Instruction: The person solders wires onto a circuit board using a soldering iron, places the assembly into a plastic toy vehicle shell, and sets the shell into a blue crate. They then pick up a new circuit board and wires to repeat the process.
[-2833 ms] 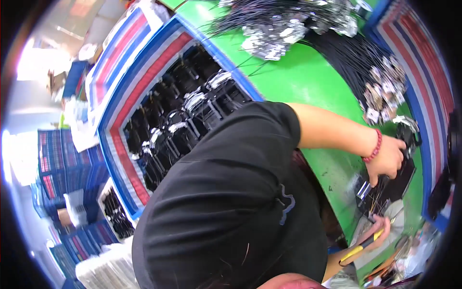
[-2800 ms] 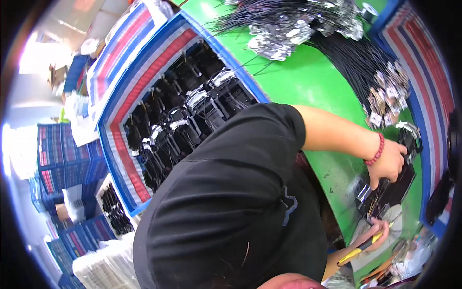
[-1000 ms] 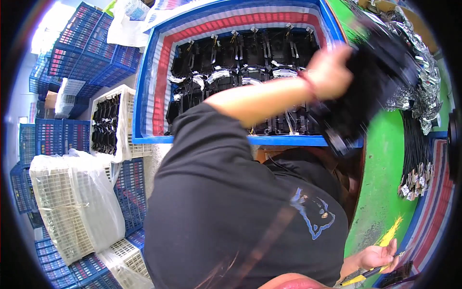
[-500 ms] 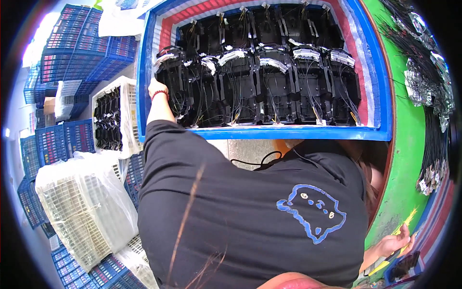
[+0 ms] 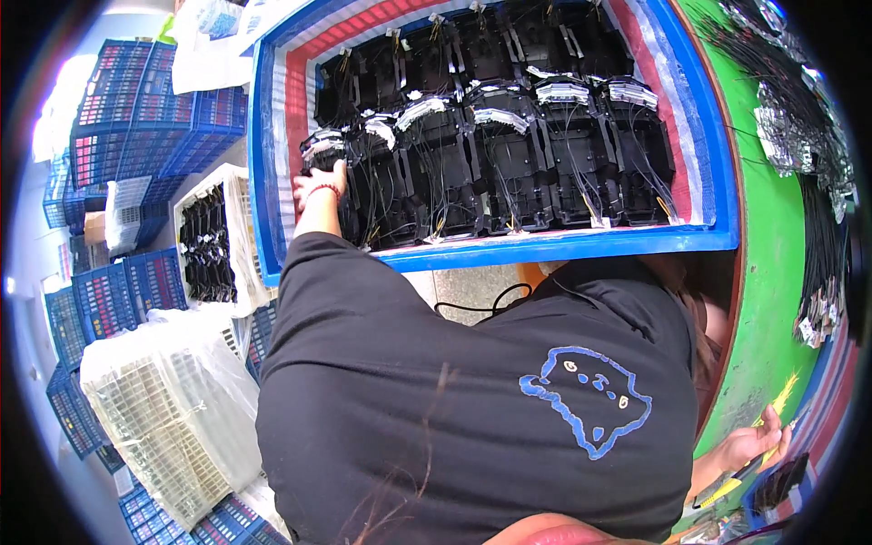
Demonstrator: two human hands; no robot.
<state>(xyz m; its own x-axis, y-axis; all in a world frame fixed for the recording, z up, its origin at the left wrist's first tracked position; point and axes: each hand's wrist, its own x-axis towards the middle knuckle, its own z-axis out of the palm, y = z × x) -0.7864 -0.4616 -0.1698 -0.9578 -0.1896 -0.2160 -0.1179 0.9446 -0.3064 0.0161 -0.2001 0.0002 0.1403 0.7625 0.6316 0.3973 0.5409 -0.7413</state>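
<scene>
My left hand (image 5: 320, 184) reaches into a blue crate (image 5: 509, 254) at its left end. The fingers curl over a black plastic housing (image 5: 322, 150) that bears white connectors, the thumb on its right side; part of the grip is hidden. Several similar black housings (image 5: 509, 168) with thin wires stand in two rows inside the crate. At the lower right, my right hand (image 5: 752, 445) hangs over the bench edge with its fingers curled. Yellow strips (image 5: 783, 392) show beside its fingertips, but what the hand holds, if anything, I cannot make out.
A green bench (image 5: 763, 272) runs along the right, with bundled black wires (image 5: 817, 245) on it. Stacks of blue crates (image 5: 136, 118) stand at the left. A plastic-covered white crate (image 5: 173, 409) is at the lower left, and another white crate (image 5: 241, 236) holds black parts.
My left hand has moved from the crate's left wall onto the leftmost housing, which has shifted slightly toward me and right. My right hand stays over the bench edge.
</scene>
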